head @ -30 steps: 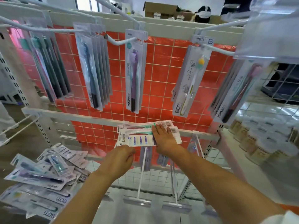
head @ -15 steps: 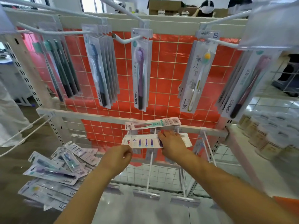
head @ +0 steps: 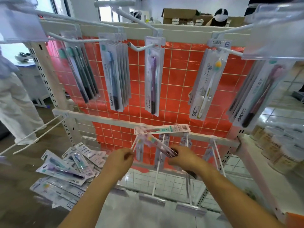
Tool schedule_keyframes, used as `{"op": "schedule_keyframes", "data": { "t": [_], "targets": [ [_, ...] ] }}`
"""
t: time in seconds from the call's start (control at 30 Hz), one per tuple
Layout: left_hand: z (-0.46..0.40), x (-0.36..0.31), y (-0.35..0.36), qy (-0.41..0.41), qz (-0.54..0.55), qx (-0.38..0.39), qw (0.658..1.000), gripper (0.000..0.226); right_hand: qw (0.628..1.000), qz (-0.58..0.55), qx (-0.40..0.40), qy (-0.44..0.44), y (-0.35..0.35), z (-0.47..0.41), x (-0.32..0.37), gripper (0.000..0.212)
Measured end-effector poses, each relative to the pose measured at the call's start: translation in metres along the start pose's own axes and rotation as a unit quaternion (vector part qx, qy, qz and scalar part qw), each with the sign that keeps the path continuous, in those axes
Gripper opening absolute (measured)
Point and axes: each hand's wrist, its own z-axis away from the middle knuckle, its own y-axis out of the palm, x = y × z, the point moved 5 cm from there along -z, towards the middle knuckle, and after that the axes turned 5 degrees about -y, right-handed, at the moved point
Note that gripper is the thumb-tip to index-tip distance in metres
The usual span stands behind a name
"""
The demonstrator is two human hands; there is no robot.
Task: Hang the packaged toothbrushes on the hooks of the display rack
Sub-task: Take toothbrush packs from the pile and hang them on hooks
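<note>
While the upper hooks (head: 141,47) carry packs, our right hand (head: 182,157) pinches a tilted pack (head: 162,145); left fingers (head: 127,155) curl, contents unclear; beyond them, a floor pile (head: 65,175) remains.

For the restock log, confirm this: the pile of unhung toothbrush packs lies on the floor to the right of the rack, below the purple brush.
Not right. The head view shows the pile of toothbrush packs on the floor to the left of the rack; the rest stands.

A shop floor: display rack (head: 148,122) of hooked, packaged toothbrushes (head: 113,79), shelf of jars (head: 279,145) alongside.
</note>
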Motion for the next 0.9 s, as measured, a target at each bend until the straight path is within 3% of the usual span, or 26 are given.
{"op": "schedule_keyframes", "data": {
  "t": [0.17,0.27,0.4,0.5,0.57,0.77,0.9],
  "targets": [
    [0.006,-0.017,0.008,0.019,0.12,0.072,0.99,0.017,0.977,-0.201,0.043,-0.048,-0.004,0.018,0.021,0.031],
    [0.015,-0.036,0.018,0.033,0.22,0.137,0.965,0.015,0.925,-0.37,0.044,-0.069,-0.001,0.016,0.021,0.048],
    [0.032,-0.06,0.03,0.03,0.357,0.211,0.909,0.05,0.835,-0.538,0.094,-0.071,0.007,0.009,0.021,0.075],
    [0.035,-0.065,0.036,0.005,0.438,0.178,0.881,0.062,0.791,-0.597,0.105,-0.082,0.012,0.01,0.027,0.071],
    [0.035,-0.063,0.04,-0.016,0.476,0.146,0.867,0.066,0.791,-0.6,0.096,-0.074,0.017,0.012,0.029,0.069],
    [0.039,-0.059,0.041,-0.018,0.514,0.135,0.847,0.057,0.806,-0.588,0.049,-0.05,0.018,0.02,0.031,0.025],
    [0.042,-0.053,0.04,-0.029,0.509,0.144,0.848,0.053,0.797,-0.597,0.062,-0.065,0.017,0.024,0.034,0.029]
  ]
}}
